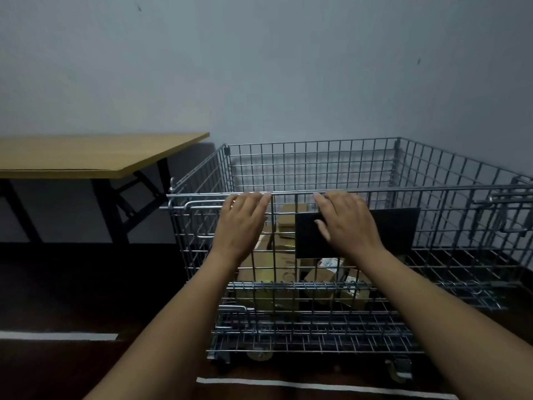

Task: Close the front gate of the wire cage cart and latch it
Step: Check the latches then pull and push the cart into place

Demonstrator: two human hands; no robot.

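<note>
A silver wire cage cart (375, 157) stands on casters against the wall. Its front gate (288, 272) is upright, its top rail level with the cart's rim. My left hand (240, 223) lies flat on the gate just under the top rail, fingers together, fingertips touching the rail. My right hand (346, 223) rests the same way a little to the right, over a black plate (398, 229) fixed to the gate. A sliding latch rod (196, 206) runs along the gate's upper left corner, left of my left hand. Another latch (501, 203) sits at the upper right.
Several cardboard boxes (323, 280) lie inside the cart. A wooden folding table (86, 154) with black legs stands to the left, close to the cart's left side. White tape lines (288, 383) mark the dark floor in front.
</note>
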